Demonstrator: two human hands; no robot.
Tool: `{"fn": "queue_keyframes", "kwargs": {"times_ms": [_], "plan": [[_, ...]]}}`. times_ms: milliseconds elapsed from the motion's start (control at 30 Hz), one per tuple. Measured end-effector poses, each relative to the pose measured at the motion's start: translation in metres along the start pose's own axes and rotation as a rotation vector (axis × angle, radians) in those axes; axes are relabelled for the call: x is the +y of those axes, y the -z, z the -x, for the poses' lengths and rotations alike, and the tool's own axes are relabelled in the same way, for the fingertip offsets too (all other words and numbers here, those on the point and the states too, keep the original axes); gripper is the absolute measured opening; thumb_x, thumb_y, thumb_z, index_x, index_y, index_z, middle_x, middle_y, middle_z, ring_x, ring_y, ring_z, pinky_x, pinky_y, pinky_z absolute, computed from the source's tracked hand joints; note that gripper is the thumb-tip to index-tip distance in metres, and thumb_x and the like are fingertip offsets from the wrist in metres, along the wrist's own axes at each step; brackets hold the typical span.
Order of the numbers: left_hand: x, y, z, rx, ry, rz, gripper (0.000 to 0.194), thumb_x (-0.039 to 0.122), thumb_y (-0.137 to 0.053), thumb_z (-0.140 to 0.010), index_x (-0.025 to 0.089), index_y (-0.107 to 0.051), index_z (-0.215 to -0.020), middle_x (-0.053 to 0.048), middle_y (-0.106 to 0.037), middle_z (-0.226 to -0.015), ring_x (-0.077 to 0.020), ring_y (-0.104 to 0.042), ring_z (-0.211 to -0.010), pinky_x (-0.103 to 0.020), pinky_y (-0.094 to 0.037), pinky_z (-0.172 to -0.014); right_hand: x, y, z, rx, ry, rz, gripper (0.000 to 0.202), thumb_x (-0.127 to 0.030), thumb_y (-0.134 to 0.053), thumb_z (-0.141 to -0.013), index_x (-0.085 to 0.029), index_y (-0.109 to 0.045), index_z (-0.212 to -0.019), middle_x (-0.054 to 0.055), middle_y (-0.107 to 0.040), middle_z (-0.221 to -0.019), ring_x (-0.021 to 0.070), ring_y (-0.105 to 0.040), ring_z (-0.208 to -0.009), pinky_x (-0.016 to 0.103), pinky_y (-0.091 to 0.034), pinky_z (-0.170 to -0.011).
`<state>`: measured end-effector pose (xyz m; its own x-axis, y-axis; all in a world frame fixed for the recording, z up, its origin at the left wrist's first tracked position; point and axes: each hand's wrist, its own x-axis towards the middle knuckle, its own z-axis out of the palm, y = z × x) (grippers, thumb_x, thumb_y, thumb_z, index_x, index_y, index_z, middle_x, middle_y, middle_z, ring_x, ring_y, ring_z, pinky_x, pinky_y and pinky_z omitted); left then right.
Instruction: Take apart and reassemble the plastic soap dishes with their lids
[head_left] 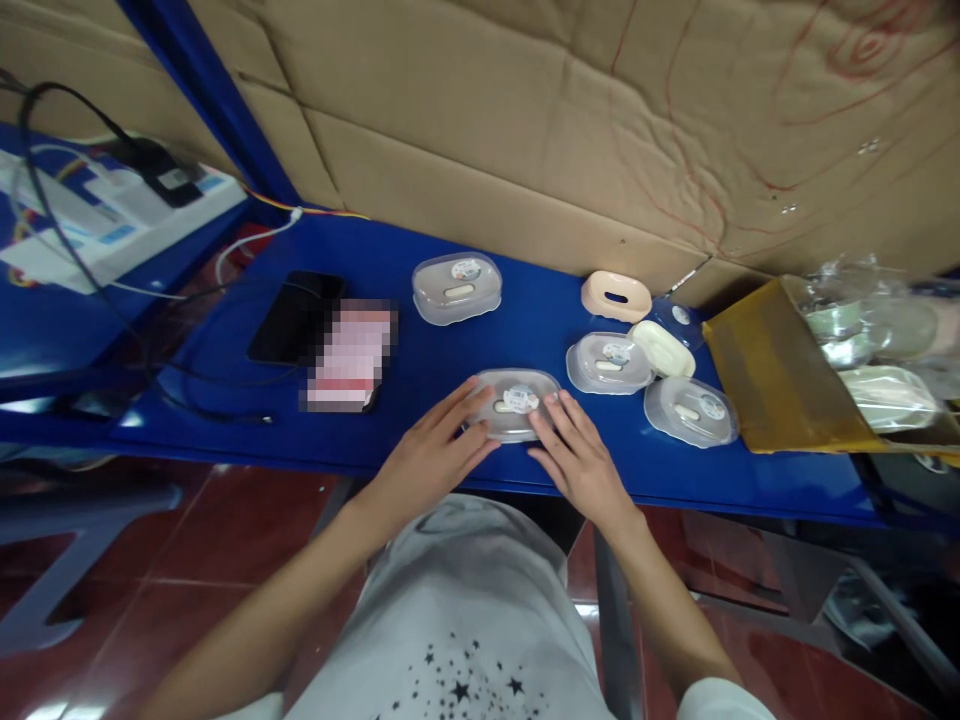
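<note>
Near the front edge of the blue table lies a translucent soap box [514,422] with a round sticker on its lid. My left hand [448,440] rests on its left side, fingers stretched over the lid. From the right, my right hand [579,455] touches the lid beside the sticker with its fingers spread. Neither hand wraps around the box. Similar translucent soap boxes stand behind it [456,290] and to the right [609,363], [690,412]. A peach soap box part [616,296] and a cream one [663,350] lie close to those.
An open cardboard box [780,375] holding several plastic-wrapped items stands at the right. To the left lie a black phone [294,318], a phone with a blurred screen [349,355] and loose cables. A white power strip [120,225] sits farther left. Cardboard sheeting [480,130] walls the back.
</note>
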<state>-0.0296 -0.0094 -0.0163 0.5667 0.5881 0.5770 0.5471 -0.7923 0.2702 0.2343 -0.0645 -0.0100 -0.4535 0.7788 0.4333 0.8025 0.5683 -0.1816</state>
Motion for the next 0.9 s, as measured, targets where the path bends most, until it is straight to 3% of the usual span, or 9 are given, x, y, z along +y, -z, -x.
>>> {"fn": "queue_keyframes", "kwargs": {"times_ms": [100, 167, 233, 300, 433, 633, 733, 833, 900], "plan": [[-0.013, 0.001, -0.024, -0.015, 0.111, -0.110, 0.021, 0.019, -0.066, -0.104, 0.015, -0.068, -0.125, -0.020, -0.061, -0.156, -0.0376, -0.047, -0.157, -0.057, -0.046, -0.127, 0.010, 0.011, 0.006, 0.015, -0.085, 0.108, 0.073, -0.031, -0.063, -0.109, -0.030, -0.029, -0.173, 0.013, -0.049, -0.169, 0.0313, -0.040, -0.162, 0.059, -0.036, -0.131], [-0.017, 0.000, -0.039, -0.030, 0.187, -0.154, 0.042, 0.016, -0.065, -0.103, 0.014, -0.060, -0.145, -0.026, -0.044, -0.168, -0.0432, -0.034, -0.163, -0.064, -0.042, -0.127, 0.026, 0.023, 0.018, 0.088, -0.223, 0.187, 0.064, -0.031, -0.061, -0.110, -0.029, -0.038, -0.169, 0.013, -0.055, -0.165, 0.0316, -0.044, -0.160, 0.059, -0.033, -0.130], [-0.013, -0.003, -0.047, -0.040, 0.189, -0.142, 0.059, 0.015, -0.065, -0.103, 0.015, -0.047, -0.159, -0.028, -0.026, -0.176, -0.0461, -0.024, -0.165, -0.068, -0.040, -0.126, 0.046, 0.036, 0.035, 0.182, -0.356, 0.270, 0.056, -0.030, -0.059, -0.110, -0.028, -0.046, -0.165, 0.013, -0.060, -0.161, 0.0326, -0.047, -0.157, 0.059, -0.033, -0.128], [-0.004, -0.008, -0.046, -0.038, 0.134, -0.091, 0.062, 0.017, -0.064, -0.104, 0.019, -0.043, -0.162, -0.026, -0.019, -0.179, -0.0454, -0.023, -0.166, -0.067, -0.040, -0.127, 0.065, 0.047, 0.050, 0.228, -0.436, 0.347, 0.051, -0.030, -0.057, -0.110, -0.028, -0.051, -0.161, 0.013, -0.062, -0.158, 0.0331, -0.049, -0.155, 0.059, -0.033, -0.126], [0.019, -0.019, -0.030, -0.081, 0.020, -0.006, 0.060, 0.018, -0.062, -0.105, 0.024, -0.043, -0.162, -0.022, -0.018, -0.180, -0.0429, -0.030, -0.165, -0.066, -0.041, -0.127, 0.081, 0.052, 0.053, 0.115, -0.476, 0.448, 0.051, -0.035, -0.053, -0.112, -0.024, -0.050, -0.161, 0.017, -0.053, -0.166, 0.0353, -0.043, -0.159, 0.062, -0.025, -0.128], [0.023, -0.019, -0.021, -0.108, 0.029, -0.015, 0.058, 0.020, -0.060, -0.107, 0.025, -0.043, -0.162, -0.023, -0.028, -0.175, -0.0418, -0.040, -0.159, -0.065, -0.046, -0.122, 0.061, 0.038, 0.002, -0.077, -0.431, 0.386, 0.058, -0.044, -0.043, -0.115, -0.021, -0.040, -0.168, 0.022, -0.052, -0.165, 0.0346, -0.059, -0.143, 0.067, -0.016, -0.129], [0.021, -0.018, -0.021, -0.115, 0.033, -0.020, 0.054, 0.022, -0.059, -0.108, 0.025, -0.045, -0.160, -0.023, -0.035, -0.171, -0.0412, -0.045, -0.155, -0.063, -0.050, -0.118, 0.071, 0.043, -0.017, -0.117, -0.395, 0.323, 0.061, -0.050, -0.041, -0.114, -0.025, -0.036, -0.170, 0.019, -0.049, -0.169, 0.0328, -0.056, -0.146, 0.063, -0.018, -0.130], [0.020, -0.019, -0.023, -0.131, 0.024, -0.006, 0.048, 0.023, -0.057, -0.109, 0.024, -0.048, -0.156, -0.023, -0.039, -0.168, -0.0402, -0.048, -0.153, -0.062, -0.052, -0.117, 0.096, 0.047, -0.027, -0.044, -0.552, 0.406, 0.062, -0.047, -0.040, -0.114, -0.016, -0.039, -0.167, 0.023, -0.052, -0.165, 0.0362, -0.053, -0.149, 0.066, -0.020, -0.128], [0.020, -0.020, -0.024, -0.138, 0.029, 0.005, 0.045, 0.025, -0.056, -0.110, 0.024, -0.050, -0.155, -0.023, -0.040, -0.167, -0.0393, -0.049, -0.152, -0.061, -0.053, -0.116, 0.106, 0.045, -0.030, -0.070, -0.645, 0.474, 0.057, -0.039, -0.043, -0.112, -0.010, -0.046, -0.162, 0.027, -0.057, -0.158, 0.0402, -0.053, -0.147, 0.074, -0.019, -0.125]]}}
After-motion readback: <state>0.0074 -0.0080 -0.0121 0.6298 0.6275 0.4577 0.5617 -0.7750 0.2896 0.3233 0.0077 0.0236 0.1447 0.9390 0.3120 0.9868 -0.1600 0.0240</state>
